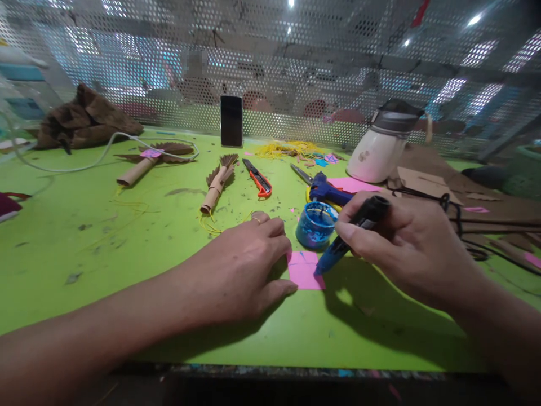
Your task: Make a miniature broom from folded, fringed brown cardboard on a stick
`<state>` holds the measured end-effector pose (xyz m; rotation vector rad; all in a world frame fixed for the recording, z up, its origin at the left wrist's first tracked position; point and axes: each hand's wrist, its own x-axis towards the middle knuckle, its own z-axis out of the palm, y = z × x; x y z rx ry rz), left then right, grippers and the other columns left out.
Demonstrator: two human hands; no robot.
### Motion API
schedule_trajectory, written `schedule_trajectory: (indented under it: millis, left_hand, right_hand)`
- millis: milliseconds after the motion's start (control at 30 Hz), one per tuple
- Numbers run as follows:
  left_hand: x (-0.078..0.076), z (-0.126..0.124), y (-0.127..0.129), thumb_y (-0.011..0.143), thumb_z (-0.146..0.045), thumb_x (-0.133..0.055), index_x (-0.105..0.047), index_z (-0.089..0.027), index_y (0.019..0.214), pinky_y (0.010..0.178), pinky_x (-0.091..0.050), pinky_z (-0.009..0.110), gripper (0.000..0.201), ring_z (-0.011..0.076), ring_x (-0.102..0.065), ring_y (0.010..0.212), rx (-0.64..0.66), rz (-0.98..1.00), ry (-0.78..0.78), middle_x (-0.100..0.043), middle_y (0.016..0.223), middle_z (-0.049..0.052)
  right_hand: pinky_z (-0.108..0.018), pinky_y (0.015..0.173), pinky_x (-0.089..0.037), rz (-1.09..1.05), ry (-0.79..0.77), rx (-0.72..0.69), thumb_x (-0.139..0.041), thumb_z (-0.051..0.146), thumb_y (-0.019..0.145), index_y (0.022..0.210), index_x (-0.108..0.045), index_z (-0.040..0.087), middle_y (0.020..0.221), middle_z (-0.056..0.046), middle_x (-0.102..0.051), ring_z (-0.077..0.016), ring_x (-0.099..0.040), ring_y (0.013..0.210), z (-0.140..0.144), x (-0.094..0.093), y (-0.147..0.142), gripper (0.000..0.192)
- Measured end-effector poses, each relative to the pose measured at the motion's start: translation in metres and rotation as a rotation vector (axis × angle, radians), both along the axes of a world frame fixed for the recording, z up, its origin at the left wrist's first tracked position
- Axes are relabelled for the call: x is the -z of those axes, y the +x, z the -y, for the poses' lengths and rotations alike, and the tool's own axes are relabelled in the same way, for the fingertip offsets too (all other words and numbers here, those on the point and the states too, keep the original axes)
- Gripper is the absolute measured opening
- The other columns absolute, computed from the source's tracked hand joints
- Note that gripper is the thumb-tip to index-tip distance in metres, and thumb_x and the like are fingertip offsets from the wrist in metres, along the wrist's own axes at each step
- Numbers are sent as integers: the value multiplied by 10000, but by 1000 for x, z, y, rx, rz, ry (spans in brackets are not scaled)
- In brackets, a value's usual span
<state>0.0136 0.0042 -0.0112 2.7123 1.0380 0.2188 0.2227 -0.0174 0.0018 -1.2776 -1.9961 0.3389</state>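
In my right hand (395,242) is a black marker (350,234) with a blue-stained lower end, pinched between thumb and fingers. Its tip touches the right side of a small pink paper square (305,273) with thin blue lines near its top. My left hand (253,265) rests on the table, fingers bent and thumb spread apart, with the thumb tip at the paper's left edge. Just behind the paper stands a small blue-stained jar (316,225). A blue glue gun (329,192) lies behind the jar, partly hidden by my right hand.
On the green table (54,237) lie an orange box cutter (258,179), scissors (301,173) and two brown paper tubes (215,189) with pleated paper. A phone (231,121) leans upright against the perforated screen. A white jug (376,149) and cardboard (448,163) sit at right.
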Motion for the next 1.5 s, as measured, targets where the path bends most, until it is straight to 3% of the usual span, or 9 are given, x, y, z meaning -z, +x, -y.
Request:
schedule_trajectory:
  millis: [133, 367, 900, 1233, 1500]
  left_hand:
    - [-1, 0, 0, 839, -370, -552, -636, -184, 883, 757, -436, 329, 208, 209, -509, 870, 6, -5, -11, -555, 882, 65]
    - [-3, -1, 1, 837, -381, -556, -639, -178, 874, 742, -439, 325, 223, 205, -508, 860, 5, -2, -18, -549, 880, 67]
    - [0, -1, -1, 839, -374, -557, -637, -187, 895, 754, -436, 325, 211, 210, -510, 874, 12, 8, -1, -554, 897, 68]
    - [-2, -1, 1, 844, -377, -548, -639, -175, 881, 740, -439, 320, 225, 205, -512, 866, 13, -34, 5, -549, 887, 68]
    - [2, -2, 0, 848, -367, -541, -634, -178, 891, 747, -438, 315, 215, 202, -515, 871, 25, -14, 34, -555, 906, 69]
  right_hand:
    - [-230, 410, -277, -2, 5, 19, -571, 218, 794, 646, -552, 191, 488, 45, -401, -89, -356, 433, 1, -1, 2, 152]
    - [-247, 454, -354, -90, 48, 43, -591, 288, 824, 664, -559, 198, 544, 20, -512, -109, -454, 466, -4, 2, 0, 186]
    - [-231, 401, -270, -36, -61, -27, -573, 224, 807, 683, -576, 185, 477, 52, -425, -83, -362, 416, -1, 1, 4, 129]
    - [-230, 458, -354, -33, 45, -26, -561, 193, 818, 680, -554, 186, 557, 27, -521, -96, -462, 479, -4, 1, -1, 139]
    - [-224, 393, -270, -17, -9, -80, -540, 164, 805, 677, -560, 182, 486, 55, -409, -78, -357, 417, -3, 0, 2, 130]
